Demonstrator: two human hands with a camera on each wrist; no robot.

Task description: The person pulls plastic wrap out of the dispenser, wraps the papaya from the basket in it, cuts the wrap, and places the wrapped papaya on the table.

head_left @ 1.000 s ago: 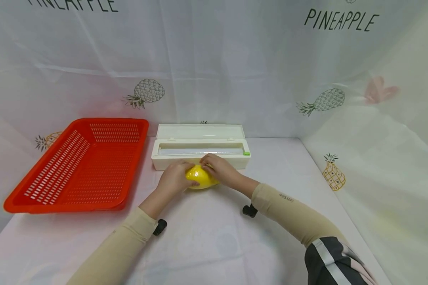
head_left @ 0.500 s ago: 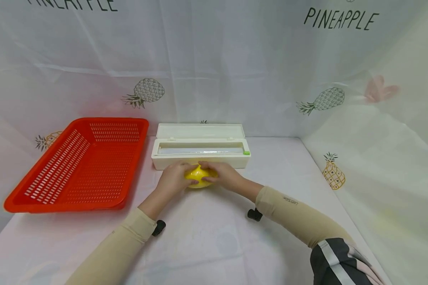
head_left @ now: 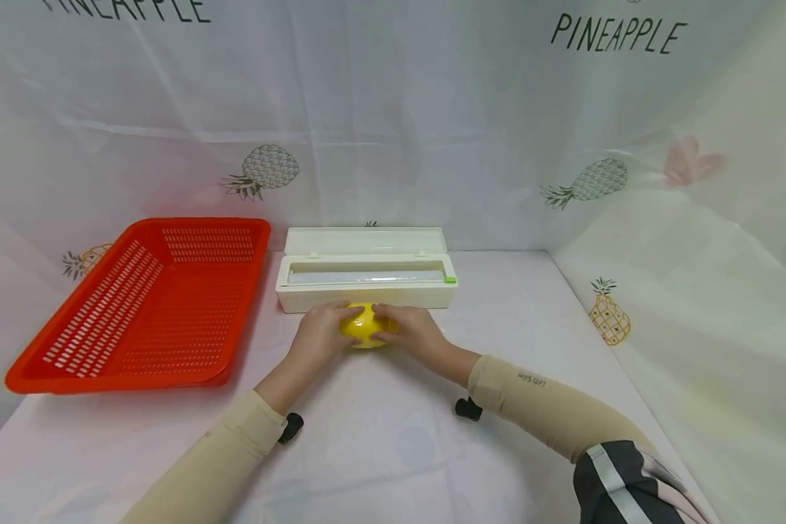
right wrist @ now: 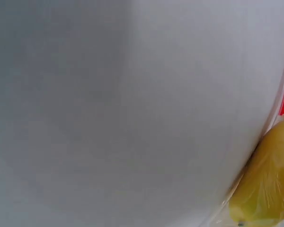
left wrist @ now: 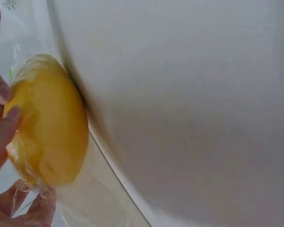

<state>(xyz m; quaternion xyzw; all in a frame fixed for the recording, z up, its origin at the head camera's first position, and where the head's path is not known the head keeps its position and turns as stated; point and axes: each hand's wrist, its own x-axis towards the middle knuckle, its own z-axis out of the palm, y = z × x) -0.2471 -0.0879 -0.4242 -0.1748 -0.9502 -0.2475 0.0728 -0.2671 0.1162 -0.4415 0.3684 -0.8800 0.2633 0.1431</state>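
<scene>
A smooth yellow oval fruit [head_left: 368, 326] lies on the table in front of the white box, with clear cling film [left wrist: 26, 163] stretched over it. Its exact kind is hard to tell. From the left, my left hand [head_left: 319, 336] holds it, thumb nearer me and fingers on its far side. My right hand [head_left: 418, 336] grips the other end in the same way. The left wrist view shows fingertips pressing on the wrapped fruit and film bunched at its lower end. In the right wrist view only part of the fruit [right wrist: 267, 175] shows, at the lower right edge.
Close behind the fruit stands a white cling film dispenser [head_left: 367, 297], its lid raised and a roll visible inside. A red plastic basket [head_left: 164, 382] sits to the left. A pineapple-print cloth [head_left: 393, 145] hangs behind the table.
My right hand has gone from fingers bent over the top of the fruit to holding its right side, thumb and fingers spread. The left hand stays on the left side.
</scene>
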